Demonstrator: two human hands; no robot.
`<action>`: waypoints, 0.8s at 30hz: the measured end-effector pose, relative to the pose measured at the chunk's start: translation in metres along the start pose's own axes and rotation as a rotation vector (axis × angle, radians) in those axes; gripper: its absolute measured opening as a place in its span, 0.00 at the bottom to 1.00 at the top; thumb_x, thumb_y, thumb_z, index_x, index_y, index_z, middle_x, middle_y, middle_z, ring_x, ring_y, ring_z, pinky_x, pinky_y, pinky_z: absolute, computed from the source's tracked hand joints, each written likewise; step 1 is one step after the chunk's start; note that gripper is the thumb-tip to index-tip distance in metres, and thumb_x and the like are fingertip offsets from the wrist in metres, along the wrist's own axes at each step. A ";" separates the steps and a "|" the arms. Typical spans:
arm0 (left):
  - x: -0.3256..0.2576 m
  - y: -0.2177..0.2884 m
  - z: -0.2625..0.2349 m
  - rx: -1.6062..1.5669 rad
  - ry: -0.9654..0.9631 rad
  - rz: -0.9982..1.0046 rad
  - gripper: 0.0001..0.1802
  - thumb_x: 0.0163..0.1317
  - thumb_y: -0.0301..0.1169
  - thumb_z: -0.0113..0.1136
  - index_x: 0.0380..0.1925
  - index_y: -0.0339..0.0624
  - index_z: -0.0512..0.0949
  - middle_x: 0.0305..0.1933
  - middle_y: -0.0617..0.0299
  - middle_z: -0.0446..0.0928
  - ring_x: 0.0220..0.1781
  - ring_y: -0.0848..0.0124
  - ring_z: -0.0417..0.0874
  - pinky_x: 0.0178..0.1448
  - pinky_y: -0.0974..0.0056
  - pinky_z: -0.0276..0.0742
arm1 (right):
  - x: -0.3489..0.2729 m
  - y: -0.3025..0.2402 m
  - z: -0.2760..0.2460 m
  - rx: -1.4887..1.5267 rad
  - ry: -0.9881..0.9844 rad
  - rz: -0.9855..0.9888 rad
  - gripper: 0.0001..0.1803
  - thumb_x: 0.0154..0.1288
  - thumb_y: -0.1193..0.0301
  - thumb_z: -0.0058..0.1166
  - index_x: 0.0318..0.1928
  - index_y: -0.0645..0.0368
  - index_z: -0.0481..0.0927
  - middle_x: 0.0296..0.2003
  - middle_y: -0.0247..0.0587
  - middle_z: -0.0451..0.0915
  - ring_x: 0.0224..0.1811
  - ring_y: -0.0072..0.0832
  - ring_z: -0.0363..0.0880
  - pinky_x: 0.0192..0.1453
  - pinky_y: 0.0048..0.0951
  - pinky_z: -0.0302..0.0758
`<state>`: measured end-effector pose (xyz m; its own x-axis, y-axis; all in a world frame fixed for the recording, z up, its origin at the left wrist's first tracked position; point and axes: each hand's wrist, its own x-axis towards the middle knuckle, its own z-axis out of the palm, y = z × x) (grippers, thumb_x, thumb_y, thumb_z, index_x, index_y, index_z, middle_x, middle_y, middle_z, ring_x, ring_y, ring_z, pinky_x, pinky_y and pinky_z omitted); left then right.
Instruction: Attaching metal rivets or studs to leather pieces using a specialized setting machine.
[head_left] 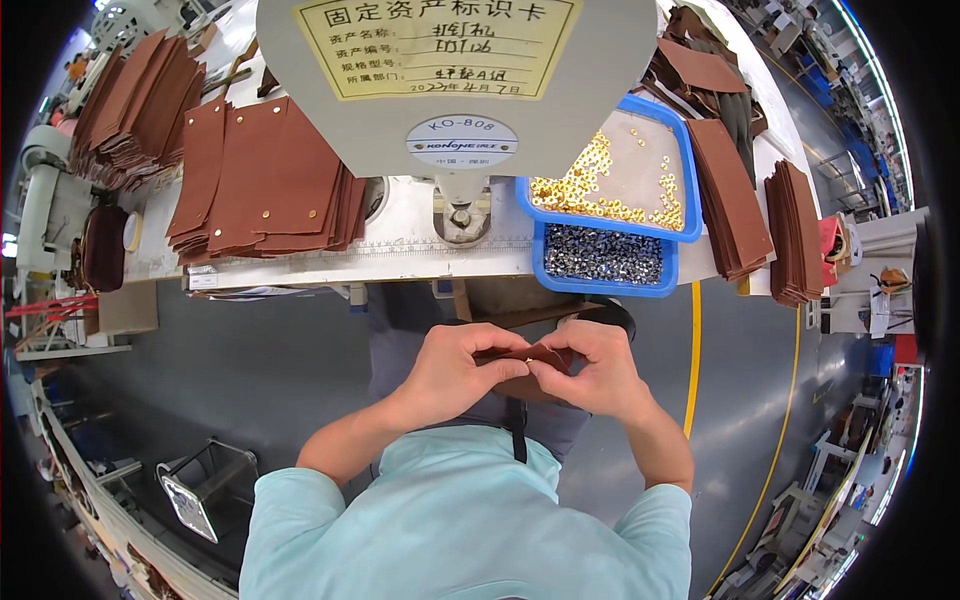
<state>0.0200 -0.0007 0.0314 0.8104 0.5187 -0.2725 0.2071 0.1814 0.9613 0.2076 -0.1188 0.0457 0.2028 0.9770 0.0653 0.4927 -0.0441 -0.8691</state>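
Apparently, studded pieces [265, 180] left of the machine [460, 112] are done; in front, both hands [445, 372] [598, 370] pinch another piece [548, 355], likely unfinished.

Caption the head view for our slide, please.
Bare left hand and right hand pinch a reddish-brown sheet before a pale machine and a blue plastic tray of golden fittings.
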 end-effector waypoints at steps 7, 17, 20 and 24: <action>-0.010 0.008 0.002 0.357 0.023 0.234 0.11 0.57 0.22 0.74 0.41 0.39 0.90 0.37 0.57 0.89 0.37 0.68 0.89 0.43 0.66 0.84 | -0.003 0.001 0.002 0.017 -0.054 -0.028 0.08 0.53 0.72 0.72 0.31 0.61 0.86 0.25 0.39 0.84 0.23 0.26 0.82 0.27 0.26 0.78; 0.003 -0.005 0.005 0.287 0.044 0.465 0.14 0.59 0.23 0.71 0.47 0.45 0.88 0.37 0.60 0.85 0.38 0.64 0.87 0.41 0.63 0.82 | 0.033 0.026 -0.033 0.111 -0.068 0.071 0.08 0.61 0.74 0.68 0.41 0.61 0.89 0.34 0.44 0.86 0.31 0.33 0.86 0.37 0.31 0.82; 0.008 -0.011 0.005 0.372 0.066 0.681 0.16 0.56 0.23 0.72 0.45 0.45 0.87 0.38 0.61 0.85 0.39 0.64 0.87 0.39 0.62 0.83 | 0.053 0.050 -0.029 -0.414 0.175 0.037 0.08 0.63 0.74 0.66 0.43 0.60 0.89 0.34 0.45 0.84 0.32 0.40 0.86 0.38 0.38 0.82; 0.012 -0.013 0.003 0.565 0.230 1.119 0.15 0.46 0.18 0.74 0.35 0.42 0.85 0.39 0.61 0.88 0.38 0.64 0.90 0.37 0.64 0.87 | 0.064 0.071 -0.018 -0.590 0.154 -0.019 0.07 0.63 0.72 0.65 0.41 0.58 0.89 0.34 0.46 0.83 0.35 0.46 0.85 0.41 0.44 0.81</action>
<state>0.0288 0.0007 0.0156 0.5916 0.3002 0.7482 -0.2752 -0.7972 0.5374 0.2711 -0.0631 -0.0026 0.2879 0.9393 0.1864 0.8742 -0.1783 -0.4516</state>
